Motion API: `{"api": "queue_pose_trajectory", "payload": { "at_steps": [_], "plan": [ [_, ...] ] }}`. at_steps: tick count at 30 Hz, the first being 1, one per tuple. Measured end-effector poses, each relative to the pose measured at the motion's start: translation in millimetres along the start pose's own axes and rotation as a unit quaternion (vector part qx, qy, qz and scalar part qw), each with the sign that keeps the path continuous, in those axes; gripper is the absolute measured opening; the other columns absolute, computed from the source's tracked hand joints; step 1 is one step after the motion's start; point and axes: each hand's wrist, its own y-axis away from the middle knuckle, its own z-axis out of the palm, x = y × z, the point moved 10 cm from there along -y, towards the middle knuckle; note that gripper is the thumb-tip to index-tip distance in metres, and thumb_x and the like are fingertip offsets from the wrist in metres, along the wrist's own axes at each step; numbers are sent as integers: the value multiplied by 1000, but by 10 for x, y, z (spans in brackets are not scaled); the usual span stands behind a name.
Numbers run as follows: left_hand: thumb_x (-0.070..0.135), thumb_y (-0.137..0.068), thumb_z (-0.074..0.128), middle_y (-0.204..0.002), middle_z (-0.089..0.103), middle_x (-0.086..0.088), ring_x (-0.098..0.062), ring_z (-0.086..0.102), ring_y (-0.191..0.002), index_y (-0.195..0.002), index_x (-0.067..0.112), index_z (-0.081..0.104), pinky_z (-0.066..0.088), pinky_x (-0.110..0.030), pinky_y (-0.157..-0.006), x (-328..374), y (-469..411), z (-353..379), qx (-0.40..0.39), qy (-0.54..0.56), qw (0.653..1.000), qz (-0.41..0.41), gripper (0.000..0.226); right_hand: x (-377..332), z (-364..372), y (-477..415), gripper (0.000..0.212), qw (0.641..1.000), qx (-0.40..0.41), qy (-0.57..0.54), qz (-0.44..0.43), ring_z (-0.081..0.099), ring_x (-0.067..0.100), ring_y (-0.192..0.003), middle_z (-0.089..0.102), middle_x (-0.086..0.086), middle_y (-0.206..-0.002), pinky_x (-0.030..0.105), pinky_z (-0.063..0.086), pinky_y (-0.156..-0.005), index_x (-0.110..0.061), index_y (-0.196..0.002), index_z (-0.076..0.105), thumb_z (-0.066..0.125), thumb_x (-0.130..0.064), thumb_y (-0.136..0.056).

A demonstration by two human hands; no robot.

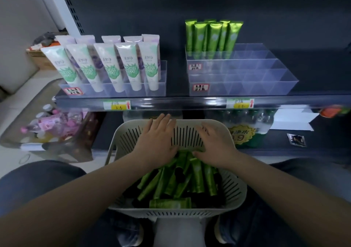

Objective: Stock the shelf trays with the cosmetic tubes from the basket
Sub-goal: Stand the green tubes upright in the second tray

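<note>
starburst sticker: "净水", ".9" (partly hidden) | tray labels: unreadable | price tags: unreadable

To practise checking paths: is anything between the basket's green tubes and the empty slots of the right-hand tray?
Nothing visible. The left hand and right hand are over the green tubes in the basket; the clear tray's front rows stand open.

**Retail shop aisle, viewed from above.** A dark shelf stands beside a slotted upright. Its front rail carries two yellow-and-green price tags with red arrows. Clear divided display trays bear handwritten red-bordered labels and hold white tubes and green tubes standing in front-facing rows. On the lower shelf, wrapped packs of bottled water show a starburst price sign. Pink-capped bottles lie at left.
</note>
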Motion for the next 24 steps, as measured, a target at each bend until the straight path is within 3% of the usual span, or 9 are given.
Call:
{"api": "queue_pose_trajectory", "payload": {
  "at_steps": [3,5,7,9,11,15,16,20,24],
  "plan": [
    [47,-92,41,-159,5,-4,-20,0,-147,-150,15,5,5,-42,-120,-61,-18,270,-30,24,999,-8,76,121,212,-51,86,999,-35,7,7,9,24,-144,4,2,-157,37,17,-118,-20,-150,9,61,-41,-85],
    [46,-92,42,-158,8,-4,-20,3,-147,-150,14,7,5,-38,-121,-80,-43,432,-44,34,998,-10,75,222,343,-117,78,998,-59,5,21,22,23,-139,20,3,-151,34,26,-114,-16,-147,21,62,-39,-84],
    [44,-92,44,-157,13,-4,-19,8,-146,-150,13,11,6,-34,-119,-94,-75,570,-52,55,997,-13,74,321,467,-196,59,995,-86,-19,43,38,19,-124,39,4,-132,28,38,-96,-16,-135,40,62,-35,-83],
    [41,-91,47,-156,17,-5,-20,12,-145,-149,12,15,9,-33,-119,-123,-115,718,-65,80,994,-21,72,359,564,-264,39,992,-109,-45,52,46,17,-108,46,1,-111,26,39,-77,-17,-119,52,61,-30,-84],
    [39,-91,49,-154,22,-6,-21,19,-143,-147,11,20,16,-32,-118,-152,-159,886,-86,109,990,-33,69,343,657,-335,26,990,-125,-58,43,50,17,-96,51,2,-101,26,39,-68,-12,-109,58,60,-20,-85],
    [30,-91,53,-140,40,-6,-22,38,-129,-138,12,37,31,-30,-109,-236,-304,1279,-146,185,968,-84,53,350,916,-517,5,988,-148,-10,32,53,20,-88,52,4,-91,26,43,-67,-10,-82,58,55,-6,-83],
    [28,-91,55,-136,44,-6,-22,42,-125,-135,12,41,35,-30,-107,-269,-357,1387,-157,198,963,-98,49,373,1003,-566,11,987,-157,5,35,53,20,-87,50,3,-90,26,41,-66,-13,-76,54,54,-4,-83],
    [19,-89,56,-119,59,-8,-19,56,-104,-119,10,56,47,-26,-85,-360,-562,1782,-185,235,945,-134,31,485,1227,-757,12,982,-178,53,43,53,21,-93,48,6,-100,30,49,-76,-15,-89,55,56,-5,-82],
    [20,-91,57,-91,62,-9,-14,55,-78,-93,6,61,44,-23,-64,-363,-694,2050,-208,277,922,-172,15,590,1383,-900,13,975,-203,69,55,54,21,-92,51,8,-101,31,49,-78,-16,-80,51,57,-5,-83]
  ]
}}
